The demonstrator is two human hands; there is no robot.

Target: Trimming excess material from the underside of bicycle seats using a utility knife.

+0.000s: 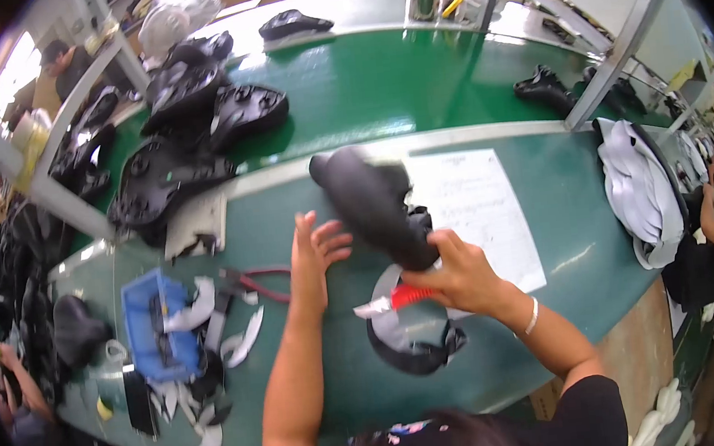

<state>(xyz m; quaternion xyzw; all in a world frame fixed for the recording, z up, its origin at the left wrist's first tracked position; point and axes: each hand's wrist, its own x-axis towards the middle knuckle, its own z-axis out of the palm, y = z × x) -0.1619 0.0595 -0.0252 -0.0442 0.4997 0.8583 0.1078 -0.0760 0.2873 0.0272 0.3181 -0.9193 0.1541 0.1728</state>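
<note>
A black bicycle saddle (368, 205) is raised over the green table, blurred by motion and tilted, its narrow end toward me. My right hand (465, 277) grips that narrow end and also holds a red-handled utility knife (412, 295), its blade out and pointing left. My left hand (315, 248) is to the left of the saddle with its fingers spread, holding nothing. Under the knife lies a curved black and white strip (409, 357), partly covered by the hand and blade. A white printed sheet (490, 223) lies behind my right hand.
Left of me stand a blue bin (144, 316) with scraps, red-handled pliers (264, 285), and a dark phone-like slab (139, 403). Several saddles (172, 176) pile up at the back left. White covers (640, 196) stack at the right. Metal posts (615, 43) rise from the table; people sit nearby.
</note>
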